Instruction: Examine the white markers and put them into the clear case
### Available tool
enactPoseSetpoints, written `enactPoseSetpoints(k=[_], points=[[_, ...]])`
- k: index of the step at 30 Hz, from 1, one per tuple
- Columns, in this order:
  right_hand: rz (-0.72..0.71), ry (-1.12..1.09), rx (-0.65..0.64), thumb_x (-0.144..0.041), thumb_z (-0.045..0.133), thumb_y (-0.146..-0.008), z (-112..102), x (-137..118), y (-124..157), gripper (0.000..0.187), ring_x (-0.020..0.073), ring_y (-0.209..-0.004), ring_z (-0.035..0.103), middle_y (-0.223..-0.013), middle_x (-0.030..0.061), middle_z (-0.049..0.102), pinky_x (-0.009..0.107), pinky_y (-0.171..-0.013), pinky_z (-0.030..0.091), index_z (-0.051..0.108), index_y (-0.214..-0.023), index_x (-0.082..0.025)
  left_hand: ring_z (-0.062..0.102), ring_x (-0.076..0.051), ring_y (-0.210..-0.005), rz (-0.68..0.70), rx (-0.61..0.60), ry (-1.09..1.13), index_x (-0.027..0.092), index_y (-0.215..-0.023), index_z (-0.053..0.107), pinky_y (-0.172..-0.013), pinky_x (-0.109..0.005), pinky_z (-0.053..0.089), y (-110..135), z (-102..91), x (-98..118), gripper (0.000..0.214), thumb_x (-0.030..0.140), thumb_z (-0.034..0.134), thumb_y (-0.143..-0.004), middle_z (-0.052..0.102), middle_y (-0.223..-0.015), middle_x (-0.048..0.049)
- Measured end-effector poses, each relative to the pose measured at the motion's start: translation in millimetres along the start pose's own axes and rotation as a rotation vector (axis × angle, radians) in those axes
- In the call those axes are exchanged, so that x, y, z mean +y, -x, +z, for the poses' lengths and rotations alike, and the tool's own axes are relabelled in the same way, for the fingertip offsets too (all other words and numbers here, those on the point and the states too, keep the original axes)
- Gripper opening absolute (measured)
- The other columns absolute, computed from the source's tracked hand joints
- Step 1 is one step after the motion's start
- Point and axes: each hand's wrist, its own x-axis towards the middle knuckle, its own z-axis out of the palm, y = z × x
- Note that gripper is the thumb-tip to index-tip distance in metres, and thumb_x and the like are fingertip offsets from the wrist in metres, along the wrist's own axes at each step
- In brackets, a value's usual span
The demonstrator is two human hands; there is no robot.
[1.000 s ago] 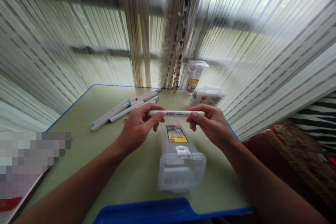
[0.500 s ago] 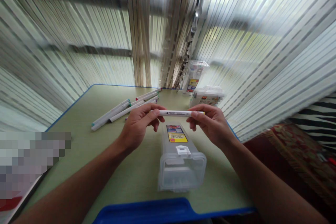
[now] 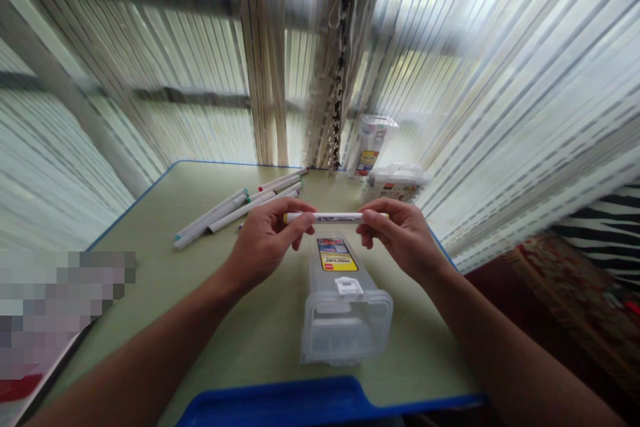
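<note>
A white marker (image 3: 340, 218) with yellow ends is held level above the table, its printed side toward me. My left hand (image 3: 267, 233) pinches one end between thumb and fingers. At the other end, my right hand (image 3: 400, 230) grips it the same way. Just below and nearer to me lies a clear plastic marker case (image 3: 347, 320) on its side, its open end facing me and a yellow label on top. Beyond my left hand, several white markers (image 3: 215, 213) with coloured ends lie loosely on the table.
The green table (image 3: 150, 280) has a blue edge and a blue tray (image 3: 280, 403) at its front. Another clear case (image 3: 370, 147) stands upright at the back, behind a filled marker box (image 3: 395, 183). Sheer curtains (image 3: 200, 80) hang behind the table.
The left thumb has shifted slightly right along the marker, and the marker's yellow left end now shows. The curtains have swayed. The case and loose markers stay in place.
</note>
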Motion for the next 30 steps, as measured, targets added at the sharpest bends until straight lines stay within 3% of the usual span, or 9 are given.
enactPoseSetpoints(k=[11,21,24,30], points=[[0.045,-0.113,0.011,-0.037,0.078,-0.081,-0.4,-3.8,-2.1,0.023,0.0134,-0.050,0.064,-0.072,0.0063,0.076,0.025,-0.046,0.050,0.077,-0.090,-0.017,0.059,-0.011,-0.054,-0.066,-0.013,0.297,0.009,-0.101,0.072,-0.053,-0.024,0.047,-0.5,0.3,-2.3,0.025,0.030,0.065,-0.088,0.074,-0.077,-0.0075],[0.084,-0.178,0.017,-0.036,0.070,-0.083,-2.0,-9.0,-3.5,0.024,0.0161,-0.049,0.066,-0.078,0.0092,0.079,0.028,-0.045,0.051,0.077,-0.096,-0.016,0.060,-0.013,-0.053,-0.100,0.001,0.403,0.008,-0.103,0.070,-0.051,-0.026,0.046,-1.9,-1.8,-2.7,0.030,0.034,0.061,-0.091,0.075,-0.079,-0.0107],[0.087,-0.177,0.025,-0.036,0.069,-0.083,-2.0,-8.7,-3.9,0.026,0.0166,-0.048,0.066,-0.077,0.0093,0.079,0.028,-0.044,0.051,0.076,-0.097,-0.015,0.060,-0.013,-0.054,-0.076,-0.003,0.375,0.009,-0.105,0.069,-0.052,-0.026,0.047,-2.1,-1.7,-3.2,0.031,0.035,0.062,-0.091,0.075,-0.078,-0.0104],[0.063,-0.128,0.022,-0.038,0.078,-0.082,-1.9,-4.4,-3.3,0.026,0.0150,-0.048,0.067,-0.075,0.0081,0.078,0.025,-0.043,0.051,0.076,-0.095,-0.016,0.057,-0.009,-0.050,-0.003,-0.003,0.118,0.009,-0.104,0.069,-0.050,-0.022,0.045,-1.6,-0.3,-1.4,0.027,0.030,0.069,-0.087,0.073,-0.073,-0.0052]])
